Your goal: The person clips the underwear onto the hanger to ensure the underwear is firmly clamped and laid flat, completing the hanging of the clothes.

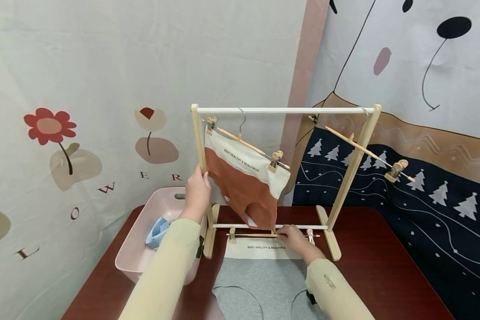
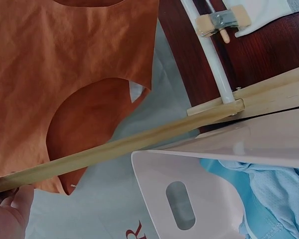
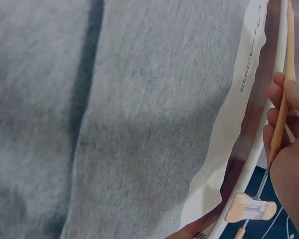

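My left hand [image 1: 197,192] grips the left post [image 1: 200,151] of a small wooden drying rack. Lower down, my right hand [image 1: 295,239] holds the wooden bar of a clip hanger [image 3: 282,117] near its middle. Grey underpants [image 1: 264,271] with a white lettered waistband hang from that hanger's clips, in front of the rack's lower white rod. Rust-orange underpants [image 1: 236,178] of the same style hang tilted on another clip hanger from the white top rail [image 1: 280,110]. In the left wrist view, the thumb and fingers [image 2: 17,214] close round the post.
A pink plastic basket [image 1: 130,249] with blue cloth [image 1: 158,233] inside stands left of the rack. Another clip hanger [image 1: 354,141], bearing no garment, hangs at the rail's right end. The dark red table [image 1: 384,258] extends right, with printed curtains behind.
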`<state>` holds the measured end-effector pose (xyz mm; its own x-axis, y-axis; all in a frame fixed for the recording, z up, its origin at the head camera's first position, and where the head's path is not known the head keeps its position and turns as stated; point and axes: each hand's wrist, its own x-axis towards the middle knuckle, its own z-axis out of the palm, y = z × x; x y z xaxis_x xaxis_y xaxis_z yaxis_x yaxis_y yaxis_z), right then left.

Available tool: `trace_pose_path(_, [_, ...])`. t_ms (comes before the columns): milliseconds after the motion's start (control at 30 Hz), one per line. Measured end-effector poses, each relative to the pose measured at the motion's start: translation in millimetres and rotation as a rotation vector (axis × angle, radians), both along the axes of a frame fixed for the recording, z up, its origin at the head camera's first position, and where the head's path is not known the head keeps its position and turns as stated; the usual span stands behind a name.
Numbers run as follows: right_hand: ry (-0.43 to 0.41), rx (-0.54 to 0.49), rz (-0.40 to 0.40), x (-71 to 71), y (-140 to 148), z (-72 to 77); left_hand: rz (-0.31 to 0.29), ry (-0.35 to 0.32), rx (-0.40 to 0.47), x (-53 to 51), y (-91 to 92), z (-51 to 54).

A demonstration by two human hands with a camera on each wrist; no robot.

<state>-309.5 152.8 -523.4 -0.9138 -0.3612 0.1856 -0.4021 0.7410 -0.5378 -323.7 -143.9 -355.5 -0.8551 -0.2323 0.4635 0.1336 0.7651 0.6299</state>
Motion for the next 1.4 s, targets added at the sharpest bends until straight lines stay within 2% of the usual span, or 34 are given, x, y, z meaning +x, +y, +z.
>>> trace_pose_path(267, [0.016, 0.057, -0.012, -5.2, -3.7, -3.6, 0.006, -0.005, -0.009, 0.1, 0.4, -1.2])
trace_pose_path(567, [0.100, 0.187, -0.044, -7.1, -10.1, -5.4, 0.010, 0.004, -0.011, -1.5, -0.5, -3.0])
trace_pose_path(633, [0.151, 0.239, -0.045, -6.0, -11.7, -4.7, 0.013, 0.006, -0.008, -1.6, -0.5, -2.7])
trace_pose_path(800, [0.263, 0.461, -0.057, -3.5, -16.5, -1.8, 0.013, 0.010, -0.008, -1.3, -0.2, -1.8])
trace_pose_path(867, [0.254, 0.525, -0.072, -3.3, -18.9, -2.1, 0.012, 0.009, -0.009, -1.3, -0.1, -2.0])
trace_pose_path(1000, [0.179, 0.592, -0.120, -3.7, -26.0, -4.0, 0.012, 0.018, -0.008, -0.9, -0.2, -2.3])
trace_pose_path(1100, [0.134, 0.605, -0.150, -1.8, -32.1, -3.5, 0.017, 0.028, -0.007, -0.5, -0.6, -2.1])
trace_pose_path(1233, [0.124, 0.584, -0.166, 0.6, -37.4, -2.2, 0.018, 0.037, -0.002, -0.3, -1.1, -2.3])
trace_pose_path(1400, [0.093, 0.613, -0.187, 0.3, -39.6, -1.8, -0.009, 0.031, 0.010, -0.7, -0.9, -2.6])
